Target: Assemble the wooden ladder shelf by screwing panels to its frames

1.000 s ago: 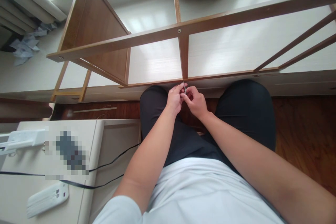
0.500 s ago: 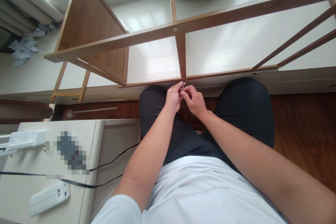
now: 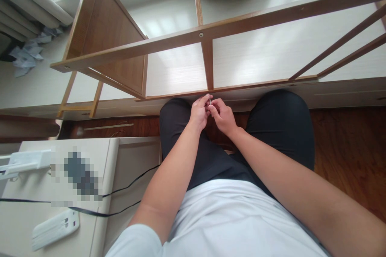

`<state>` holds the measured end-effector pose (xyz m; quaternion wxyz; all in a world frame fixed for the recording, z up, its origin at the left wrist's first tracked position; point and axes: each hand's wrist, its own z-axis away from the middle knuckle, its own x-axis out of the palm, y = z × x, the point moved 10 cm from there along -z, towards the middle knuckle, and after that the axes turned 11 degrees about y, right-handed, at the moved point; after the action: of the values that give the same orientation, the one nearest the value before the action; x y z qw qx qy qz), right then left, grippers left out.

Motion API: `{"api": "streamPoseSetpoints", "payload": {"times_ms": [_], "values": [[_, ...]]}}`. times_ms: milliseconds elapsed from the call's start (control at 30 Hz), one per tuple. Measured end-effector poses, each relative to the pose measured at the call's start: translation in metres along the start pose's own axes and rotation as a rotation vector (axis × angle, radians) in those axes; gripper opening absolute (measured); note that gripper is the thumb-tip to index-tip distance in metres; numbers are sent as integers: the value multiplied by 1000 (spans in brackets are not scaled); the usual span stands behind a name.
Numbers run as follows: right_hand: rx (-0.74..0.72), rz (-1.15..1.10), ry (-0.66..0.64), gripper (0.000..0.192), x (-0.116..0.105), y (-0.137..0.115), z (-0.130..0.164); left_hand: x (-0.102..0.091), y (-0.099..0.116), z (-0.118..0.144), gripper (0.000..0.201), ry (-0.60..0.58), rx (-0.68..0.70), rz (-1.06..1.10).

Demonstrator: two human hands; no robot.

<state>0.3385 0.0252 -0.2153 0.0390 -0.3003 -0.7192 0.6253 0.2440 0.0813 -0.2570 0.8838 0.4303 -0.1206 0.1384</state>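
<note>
Little has moved since half a second ago: both hands stay together at the near edge of the frame, the small metal tool raised no further. Thin metal tool (image 3: 210, 99), likely a hex key, stands nearly upright, pinched between the fingertips of both hands; only its top end shows above them. Left hand (image 3: 199, 113) is closed on the tool from the left, fingers curled. Right hand (image 3: 222, 116) is closed on it from the right, thumb and forefinger at the shaft. The hands touch each other, above the gap between the person's knees. Tool tip sits just below the wooden frame (image 3: 208, 64), at the foot of its upright divider, where that meets the near rail. Frame lies on a pale floor and extends far and to both sides. Near left: a white bench (image 3: 99, 209) carrying a black cable (image 3: 126, 186) and a white power strip (image 3: 56, 229). Far left: crumpled paper (image 3: 25, 54).
</note>
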Motion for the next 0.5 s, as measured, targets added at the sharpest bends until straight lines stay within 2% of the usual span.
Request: {"api": "streamPoseSetpoints", "payload": {"times_ms": [500], "values": [[-6,-3,-2,34,1,0,1,1,1,4,21,9,-9,12]]}}
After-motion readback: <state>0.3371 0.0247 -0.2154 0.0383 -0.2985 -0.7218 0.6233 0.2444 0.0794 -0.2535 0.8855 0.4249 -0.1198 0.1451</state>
